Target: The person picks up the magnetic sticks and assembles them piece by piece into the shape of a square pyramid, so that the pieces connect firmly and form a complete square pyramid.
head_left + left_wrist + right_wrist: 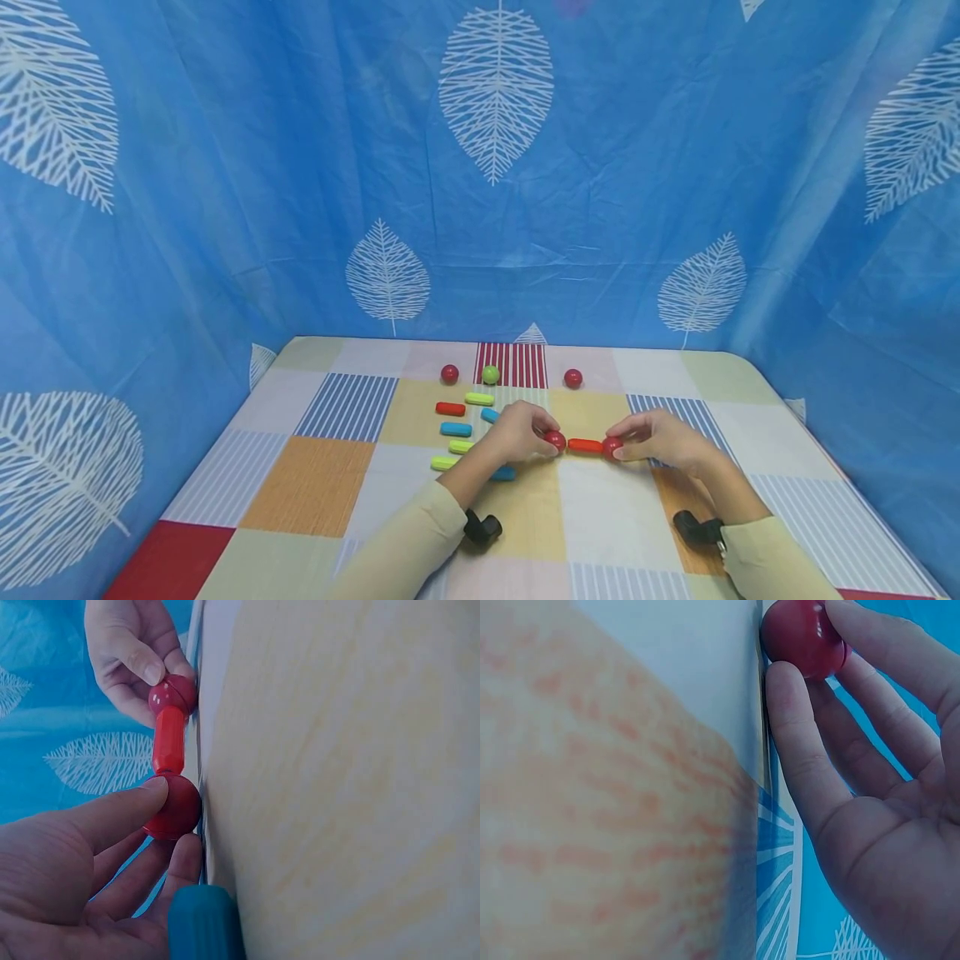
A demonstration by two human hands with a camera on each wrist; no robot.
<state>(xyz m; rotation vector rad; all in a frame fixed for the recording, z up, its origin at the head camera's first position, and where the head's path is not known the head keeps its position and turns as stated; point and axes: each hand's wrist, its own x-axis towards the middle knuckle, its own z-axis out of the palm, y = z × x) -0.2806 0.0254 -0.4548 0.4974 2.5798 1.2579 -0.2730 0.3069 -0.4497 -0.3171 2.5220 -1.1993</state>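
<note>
My left hand (522, 431) pinches a red ball (556, 440) between thumb and fingers, low over the table. A second red ball (612, 448) sits in the grip of my right hand (663, 439). Between the two balls lies a short red rod (585, 446). In the left wrist view the rod (169, 740) meets the far ball (173, 695) and reaches down to the near ball (177, 808); whether it is joined there I cannot tell. The right wrist view shows the ball (804, 636) at the fingertips, with the rod hidden.
Left of my hands lie a red rod (450, 409), a blue rod (455, 429), a yellow-green rod (479, 399) and several more. Behind them stand a red ball (449, 374), a green ball (491, 375) and another red ball (573, 378). A blue curtain (495, 250) surrounds the patchwork-covered table (307, 483).
</note>
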